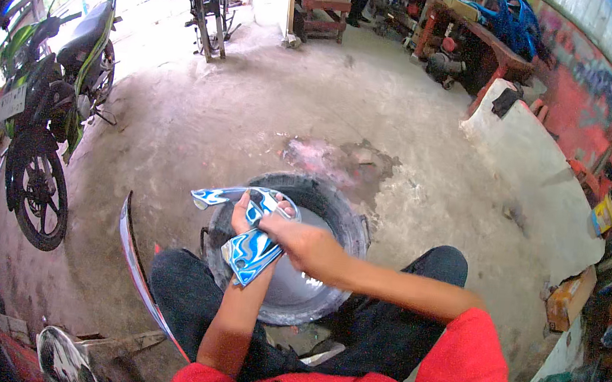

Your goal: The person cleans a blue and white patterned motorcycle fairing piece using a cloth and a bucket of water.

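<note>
My left hand point(241, 212) holds up a curved, glossy panel point(248, 251) patterned in blue, white and silver, with its fingers curled around it. It looks like a motorcycle body part, with a narrow arm reaching to the left. My right hand point(303, 245) comes across from the right and presses on the panel's middle, fingers closed; whatever they may hold is hidden. Below both hands, between my knees, stands a round black tub point(358, 231) with greyish water point(302, 289) in it.
A long thin curved panel point(133, 262) stands beside my left knee. A motorcycle point(44, 138) is parked at the left. Damp, pinkish stains point(317, 156) mark the concrete floor beyond the tub. A wooden bench point(482, 34), a white sheet point(531, 171) and a cardboard box point(569, 296) line the right.
</note>
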`<act>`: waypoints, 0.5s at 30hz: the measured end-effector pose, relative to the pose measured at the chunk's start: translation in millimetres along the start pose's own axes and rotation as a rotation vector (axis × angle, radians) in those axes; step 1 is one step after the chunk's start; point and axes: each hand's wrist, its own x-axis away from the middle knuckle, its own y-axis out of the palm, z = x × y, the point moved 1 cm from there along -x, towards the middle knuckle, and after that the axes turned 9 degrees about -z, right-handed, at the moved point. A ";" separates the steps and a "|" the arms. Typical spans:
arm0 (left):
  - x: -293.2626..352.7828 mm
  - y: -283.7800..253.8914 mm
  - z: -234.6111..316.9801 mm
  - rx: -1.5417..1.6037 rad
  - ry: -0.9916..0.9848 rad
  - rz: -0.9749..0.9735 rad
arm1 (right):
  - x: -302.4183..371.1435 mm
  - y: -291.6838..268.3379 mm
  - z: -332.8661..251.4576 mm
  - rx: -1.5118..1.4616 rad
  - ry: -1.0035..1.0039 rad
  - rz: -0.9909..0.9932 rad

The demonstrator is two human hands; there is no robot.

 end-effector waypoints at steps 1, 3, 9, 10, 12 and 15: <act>-5.6 -13.0 5.3 -0.003 0.025 -0.017 | 5.5 -0.9 -10.7 -0.068 0.033 -0.054; -10.8 -13.9 4.6 0.051 0.039 0.100 | 13.9 8.5 2.8 -0.160 -0.070 0.069; 0.9 -15.7 12.6 0.034 0.075 0.185 | -3.6 -20.3 119.6 -0.007 0.465 0.258; 1.1 -16.4 14.4 0.052 0.065 0.163 | 7.6 2.5 157.1 0.086 0.501 0.104; -0.9 -16.0 6.9 0.062 0.034 0.151 | 52.0 76.1 236.9 0.243 0.642 -0.229; 8.8 -7.5 10.4 0.085 -0.003 0.099 | 101.0 180.7 233.7 0.051 0.911 -0.482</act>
